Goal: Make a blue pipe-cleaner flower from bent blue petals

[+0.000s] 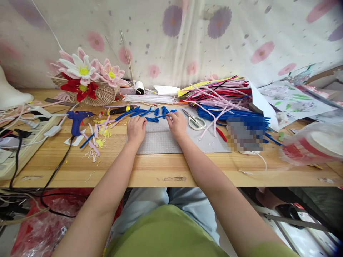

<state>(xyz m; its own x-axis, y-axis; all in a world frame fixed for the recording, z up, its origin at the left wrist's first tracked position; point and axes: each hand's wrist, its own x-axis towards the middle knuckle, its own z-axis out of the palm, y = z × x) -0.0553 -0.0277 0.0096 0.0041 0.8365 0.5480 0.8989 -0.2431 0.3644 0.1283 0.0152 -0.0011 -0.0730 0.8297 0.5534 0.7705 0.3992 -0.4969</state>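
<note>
The person's left hand [136,128] and right hand [177,125], fingers drawn narrow, pinch a blue fuzzy strip [158,117] over the grey mat [160,144].

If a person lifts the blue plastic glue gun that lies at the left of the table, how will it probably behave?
The blue plastic glue gun should feel stiff, since its body looks hard. It would probably drag, because a thin black cord trails from its handle. Lying flat on its side, it seems unlikely to roll.
</note>
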